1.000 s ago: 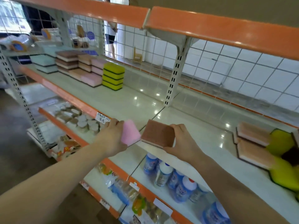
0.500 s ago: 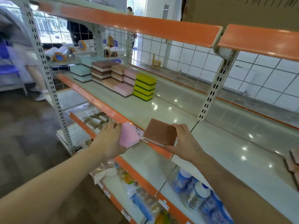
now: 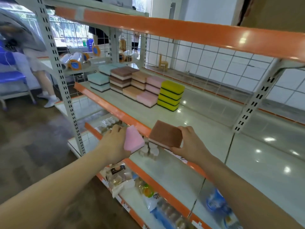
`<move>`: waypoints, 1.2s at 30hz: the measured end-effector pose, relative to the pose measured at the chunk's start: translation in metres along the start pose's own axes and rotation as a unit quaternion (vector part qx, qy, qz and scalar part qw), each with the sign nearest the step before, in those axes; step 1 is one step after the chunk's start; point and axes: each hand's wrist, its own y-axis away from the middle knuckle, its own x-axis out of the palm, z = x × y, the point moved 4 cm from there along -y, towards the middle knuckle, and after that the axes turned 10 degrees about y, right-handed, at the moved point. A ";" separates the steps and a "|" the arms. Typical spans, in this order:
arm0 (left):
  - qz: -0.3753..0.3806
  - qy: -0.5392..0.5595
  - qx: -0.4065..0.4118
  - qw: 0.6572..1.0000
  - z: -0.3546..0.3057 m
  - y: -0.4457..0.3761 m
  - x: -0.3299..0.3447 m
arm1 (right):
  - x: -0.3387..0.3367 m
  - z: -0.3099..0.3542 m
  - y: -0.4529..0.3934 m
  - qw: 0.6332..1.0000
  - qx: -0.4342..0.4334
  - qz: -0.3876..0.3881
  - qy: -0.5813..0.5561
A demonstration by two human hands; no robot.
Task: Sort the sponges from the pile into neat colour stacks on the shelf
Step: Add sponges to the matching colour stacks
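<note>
My left hand (image 3: pixel 113 142) grips 1 pink sponge (image 3: pixel 133 140), fingers curled round its far edge, the sponge tilted w/ a corner pointing up. My right hand (image 3: pixel 189 143) pinches 1 brown sponge (image 3: pixel 165 135), thumb under the near edge, fingers on the right side; brown face up, pale layer showing along the front. Both sponges are in the air just over the orange front lip of the middle shelf (image 3: pixel 206 129), near each other but not touching. Sorted stacks sit at the far left end of that shelf, well apart from my hands. Count, left to right: teal stack (image 3: pixel 98 81) at front, 2 high, w/ more teal behind it (can't count those); brown stack (image 3: pixel 121 80), looks 3 high; orange/peach sponges (image 3: pixel 139 80), approx 3 in the back stack plus 1 lower in front; pink sponges (image 3: pixel 154 85), 2 at back and 1 in front; yellow stack (image 3: pixel 171 95), 4 high, the rightmost. Stacks stand tight beside one another. Lower shelf (image 3: pixel 165 171) carries small pale tubs just below my hands, too blurred to count, and packaged goods lie on the bottom level. A 2nd person's legs (image 3: pixel 44 83) stand at the far left on the floor, blurred. Rolls w/ orange-and-blue labels (image 3: pixel 74 63) lie behind the upright; 3 or so, can't tell exactly.
</note>
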 end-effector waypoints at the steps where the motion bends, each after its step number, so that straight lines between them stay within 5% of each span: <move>1: -0.001 0.003 -0.003 1.000 0.005 -0.003 -0.002 | 0.002 0.003 -0.005 1.000 0.001 0.001 0.002; 36: -0.033 0.028 -0.110 0.993 0.090 -0.162 -0.027 | 0.073 0.020 -0.215 0.996 -0.039 0.074 0.024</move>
